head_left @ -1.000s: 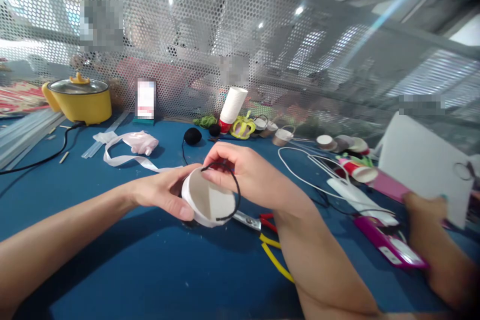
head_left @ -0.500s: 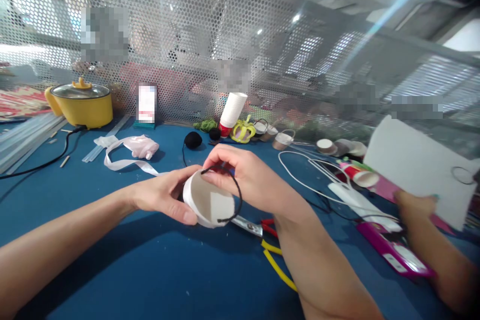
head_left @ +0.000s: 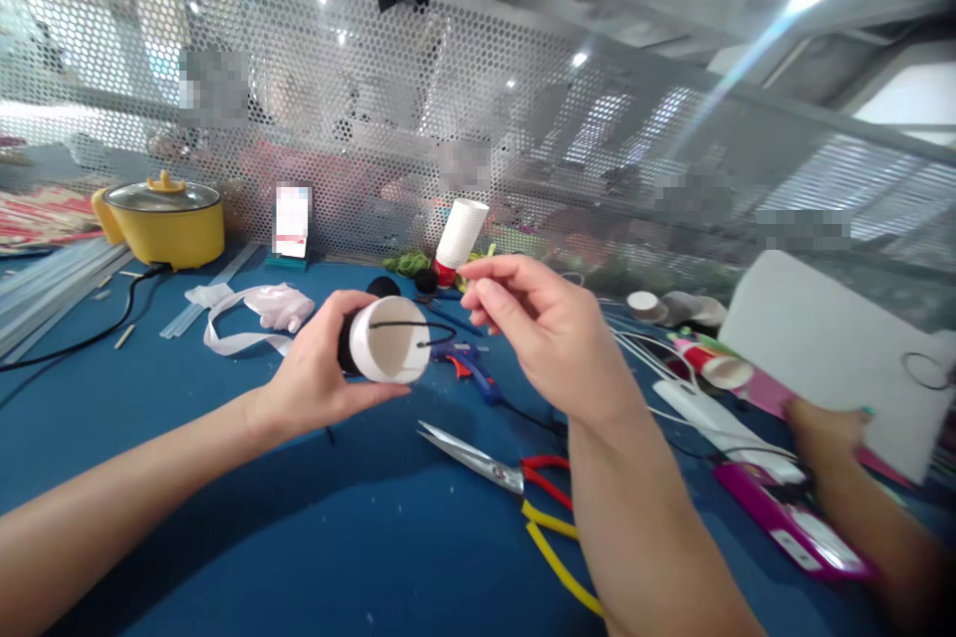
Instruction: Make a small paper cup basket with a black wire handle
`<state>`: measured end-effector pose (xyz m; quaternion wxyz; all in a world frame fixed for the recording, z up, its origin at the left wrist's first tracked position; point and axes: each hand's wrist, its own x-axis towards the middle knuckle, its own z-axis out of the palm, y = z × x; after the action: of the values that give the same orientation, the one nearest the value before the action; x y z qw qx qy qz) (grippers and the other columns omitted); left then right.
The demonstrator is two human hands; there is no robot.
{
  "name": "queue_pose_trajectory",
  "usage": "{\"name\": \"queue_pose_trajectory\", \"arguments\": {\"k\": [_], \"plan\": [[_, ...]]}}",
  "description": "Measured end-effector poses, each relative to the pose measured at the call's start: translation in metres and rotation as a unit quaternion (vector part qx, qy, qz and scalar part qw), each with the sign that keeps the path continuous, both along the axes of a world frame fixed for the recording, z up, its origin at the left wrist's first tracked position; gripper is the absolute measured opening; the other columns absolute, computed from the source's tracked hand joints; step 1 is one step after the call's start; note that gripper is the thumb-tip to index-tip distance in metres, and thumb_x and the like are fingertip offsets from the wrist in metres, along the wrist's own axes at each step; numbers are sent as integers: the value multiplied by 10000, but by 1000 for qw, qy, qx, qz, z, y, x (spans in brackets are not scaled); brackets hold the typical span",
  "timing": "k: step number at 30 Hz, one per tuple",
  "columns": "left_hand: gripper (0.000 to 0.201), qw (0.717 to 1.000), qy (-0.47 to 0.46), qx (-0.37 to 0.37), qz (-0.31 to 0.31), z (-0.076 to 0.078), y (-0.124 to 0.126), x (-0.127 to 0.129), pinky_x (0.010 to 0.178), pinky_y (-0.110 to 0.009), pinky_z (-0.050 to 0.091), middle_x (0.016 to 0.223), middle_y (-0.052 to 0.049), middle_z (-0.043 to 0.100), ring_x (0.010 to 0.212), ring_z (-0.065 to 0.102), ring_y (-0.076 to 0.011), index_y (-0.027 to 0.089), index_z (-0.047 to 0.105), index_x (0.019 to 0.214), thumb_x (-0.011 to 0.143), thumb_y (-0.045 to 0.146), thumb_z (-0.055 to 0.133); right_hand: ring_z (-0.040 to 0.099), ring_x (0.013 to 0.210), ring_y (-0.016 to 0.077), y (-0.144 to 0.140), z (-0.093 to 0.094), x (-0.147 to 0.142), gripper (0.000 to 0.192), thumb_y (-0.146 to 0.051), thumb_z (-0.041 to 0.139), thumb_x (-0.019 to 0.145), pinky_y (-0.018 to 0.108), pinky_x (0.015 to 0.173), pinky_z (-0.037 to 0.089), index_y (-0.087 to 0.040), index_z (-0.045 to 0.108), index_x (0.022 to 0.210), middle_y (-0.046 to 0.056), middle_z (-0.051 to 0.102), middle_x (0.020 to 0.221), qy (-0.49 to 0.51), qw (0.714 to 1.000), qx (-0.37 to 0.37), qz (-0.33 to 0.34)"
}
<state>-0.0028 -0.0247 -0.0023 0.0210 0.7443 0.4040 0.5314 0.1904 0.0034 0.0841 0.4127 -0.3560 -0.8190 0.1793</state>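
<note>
In the head view my left hand is wrapped around a small white paper cup, tilted so that its open mouth faces me. A black cord forms a loop handle across the cup's mouth; both its ends go to the cup's inside wall. Black material shows at the cup's base beside my fingers. Apart from the cup, on its right, my right hand hovers with thumb and fingertips pinched close. Whether anything tiny sits between them I cannot make out. Scissors with red and yellow handles lie below.
A blue glue gun lies behind the scissors. White ribbon, a yellow electric pot and clear glue sticks are on the left. Stacked cups stand at the back. On the right are a power strip and another person's hand.
My right hand has let go of the black cord and moved right, away from the cup. My left hand has raised the cup slightly and turned its mouth toward the right.
</note>
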Motion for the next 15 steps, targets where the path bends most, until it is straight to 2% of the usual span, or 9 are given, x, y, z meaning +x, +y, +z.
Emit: {"name": "queue_pose_trajectory", "arguments": {"k": [2,7,10,15], "plan": [[636,998,-30,28,39,-3,1,0,786,-355,443,1009,-92,521,921,535,-219,182,372,1079,583,367,725,567,653,124,4,-3,-2,223,-294,498,815,259,588,466,-156,577,973,44,622,799,-38,999,-37,10],[631,995,-26,57,77,-4,2,2,776,-363,445,998,-85,505,919,527,-218,202,353,1073,588,373,718,577,684,138,7,-11,-9,234,-345,547,769,257,594,454,-148,608,880,45,640,777,-139,980,-132,63],[590,994,-2,75,85,-2,1,3,776,-375,438,996,-95,512,919,527,-225,201,363,1062,607,361,703,580,673,133,7,-17,-15,221,-341,549,763,247,585,446,-148,601,857,41,643,762,-137,978,-141,67],[583,990,32,88,102,-2,0,4,787,-401,430,1025,-117,500,934,518,-235,203,344,1082,629,347,682,533,548,104,8,-25,-26,147,-280,553,741,221,502,405,-140,575,778,25,616,656,-118,984,-130,27]]}}
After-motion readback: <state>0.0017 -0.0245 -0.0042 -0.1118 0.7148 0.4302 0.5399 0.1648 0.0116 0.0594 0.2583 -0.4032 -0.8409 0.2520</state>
